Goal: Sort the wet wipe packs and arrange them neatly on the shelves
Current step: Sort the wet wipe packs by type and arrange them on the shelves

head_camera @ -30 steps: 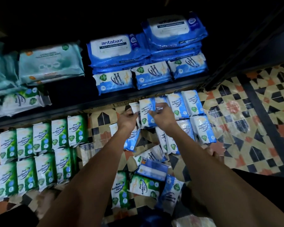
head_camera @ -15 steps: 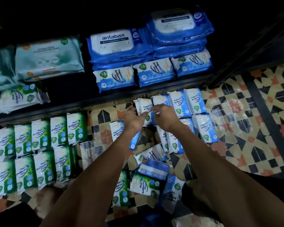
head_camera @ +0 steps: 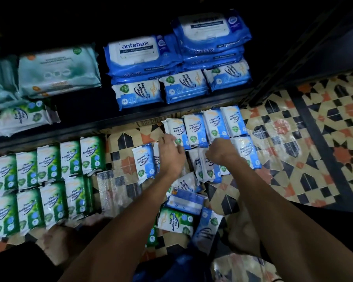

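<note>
- Blue-and-white small packs (head_camera: 208, 127) stand in a row on the tiled floor (head_camera: 293, 139), just below the shelf edge (head_camera: 130, 117).
- Left hand (head_camera: 171, 153) lies over that row's left end, fingers spread and relaxed, fingertips touching a pack.
- Right hand (head_camera: 220, 151) is curled downward among the packs beneath; its fingers are hidden, so what it grasps can't be told.
- Green packs (head_camera: 47, 176) sit in two rows at left, cut off by the frame edge.
- Large blue packs (head_camera: 143, 55) are stacked on the shelf, its back lost in darkness.

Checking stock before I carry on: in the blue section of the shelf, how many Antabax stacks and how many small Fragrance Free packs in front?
Antabax stacks: 2
small Fragrance Free packs: 3
Total: 5
</note>
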